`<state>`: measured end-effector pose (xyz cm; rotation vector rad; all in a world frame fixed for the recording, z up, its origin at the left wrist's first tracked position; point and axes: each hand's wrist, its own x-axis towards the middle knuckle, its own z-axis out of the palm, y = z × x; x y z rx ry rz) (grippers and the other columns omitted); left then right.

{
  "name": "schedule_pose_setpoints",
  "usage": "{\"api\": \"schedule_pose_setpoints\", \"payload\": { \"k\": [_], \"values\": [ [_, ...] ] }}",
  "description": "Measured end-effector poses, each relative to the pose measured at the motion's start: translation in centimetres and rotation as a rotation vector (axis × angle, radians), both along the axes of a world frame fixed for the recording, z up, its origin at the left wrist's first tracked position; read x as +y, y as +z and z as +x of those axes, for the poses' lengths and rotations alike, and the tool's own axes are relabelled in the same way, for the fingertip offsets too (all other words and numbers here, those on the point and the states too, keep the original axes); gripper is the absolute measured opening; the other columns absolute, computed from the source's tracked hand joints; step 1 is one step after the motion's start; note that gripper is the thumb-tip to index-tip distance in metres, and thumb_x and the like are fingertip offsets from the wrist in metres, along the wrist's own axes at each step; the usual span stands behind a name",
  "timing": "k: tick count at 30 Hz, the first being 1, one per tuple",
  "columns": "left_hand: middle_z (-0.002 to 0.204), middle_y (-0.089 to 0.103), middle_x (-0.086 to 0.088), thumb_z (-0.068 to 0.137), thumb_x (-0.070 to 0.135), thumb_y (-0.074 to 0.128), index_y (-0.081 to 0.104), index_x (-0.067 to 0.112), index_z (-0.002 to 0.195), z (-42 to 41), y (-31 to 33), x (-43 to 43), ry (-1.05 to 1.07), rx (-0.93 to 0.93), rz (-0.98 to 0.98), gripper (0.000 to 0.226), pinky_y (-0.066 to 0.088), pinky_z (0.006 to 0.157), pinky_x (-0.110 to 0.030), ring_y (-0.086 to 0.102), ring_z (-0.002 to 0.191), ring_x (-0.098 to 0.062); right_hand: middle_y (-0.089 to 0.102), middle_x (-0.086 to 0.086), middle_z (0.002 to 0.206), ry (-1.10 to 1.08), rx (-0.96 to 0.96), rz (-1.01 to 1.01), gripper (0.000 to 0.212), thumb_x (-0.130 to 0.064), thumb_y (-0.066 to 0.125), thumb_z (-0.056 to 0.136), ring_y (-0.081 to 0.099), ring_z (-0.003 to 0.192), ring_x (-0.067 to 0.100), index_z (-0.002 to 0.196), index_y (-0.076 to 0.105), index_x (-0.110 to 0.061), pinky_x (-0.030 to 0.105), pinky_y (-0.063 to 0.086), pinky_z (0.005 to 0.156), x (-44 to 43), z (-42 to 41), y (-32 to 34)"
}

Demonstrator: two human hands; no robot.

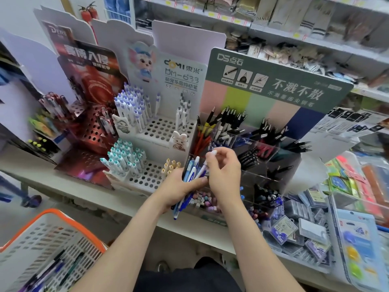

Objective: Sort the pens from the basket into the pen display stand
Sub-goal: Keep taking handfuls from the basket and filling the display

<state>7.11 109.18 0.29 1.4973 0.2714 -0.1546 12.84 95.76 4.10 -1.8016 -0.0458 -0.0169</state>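
Note:
My left hand grips a bundle of blue and white pens in front of the displays. My right hand pinches one white pen by its upper end, drawing it out of the bundle. Behind the hands stands a white perforated pen display stand holding white pens with purple, teal and yellow caps. To its right is a clear compartmented stand with black, red and blue pens. The white basket with an orange rim sits at the lower left with several pens lying in it.
A red perforated pen stand stands to the left. Small erasers fill a clear tray under my hands. Boxed refills and packaged stationery cover the shelf at right. Shelves of goods rise behind the display cards.

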Motion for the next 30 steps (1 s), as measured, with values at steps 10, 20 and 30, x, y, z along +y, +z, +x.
{"api": "schedule_pose_setpoints", "payload": {
  "k": [10, 20, 30],
  "values": [
    [0.088, 0.076, -0.009, 0.104, 0.031, 0.068, 0.069, 0.006, 0.108, -0.5, -0.7, 0.2, 0.323, 0.067, -0.163, 0.026, 0.054, 0.061, -0.032, 0.062, 0.065, -0.020, 0.068, -0.005, 0.098, -0.283, -0.396, 0.136, 0.012, -0.020, 0.061, 0.109, 0.068, 0.089, 0.011, 0.120, 0.056, -0.015, 0.019, 0.051, 0.078, 0.1, -0.8, 0.3],
    [0.087, 0.072, -0.011, 0.104, 0.025, 0.068, 0.069, 0.006, 0.106, -0.2, 0.4, 0.4, 0.242, 0.040, -0.210, 0.020, 0.056, 0.063, -0.029, 0.065, 0.069, -0.020, 0.072, -0.004, 0.099, 0.083, -0.379, -0.641, 0.011, -0.023, 0.072, 0.100, 0.056, 0.095, 0.022, 0.106, 0.081, -0.022, 0.042, 0.051, 0.086, -0.2, -0.2, -6.3],
    [0.091, 0.074, -0.012, 0.101, 0.040, 0.070, 0.073, 0.010, 0.111, -0.2, 0.8, 0.3, 0.148, 0.018, -0.195, 0.031, 0.055, 0.064, -0.030, 0.066, 0.072, -0.020, 0.079, -0.004, 0.085, 0.177, 0.139, -0.020, 0.020, -0.028, 0.064, 0.105, 0.071, 0.074, 0.012, 0.096, 0.081, -0.025, 0.039, 0.061, 0.071, 0.3, -0.3, -1.2]
  ]
}}
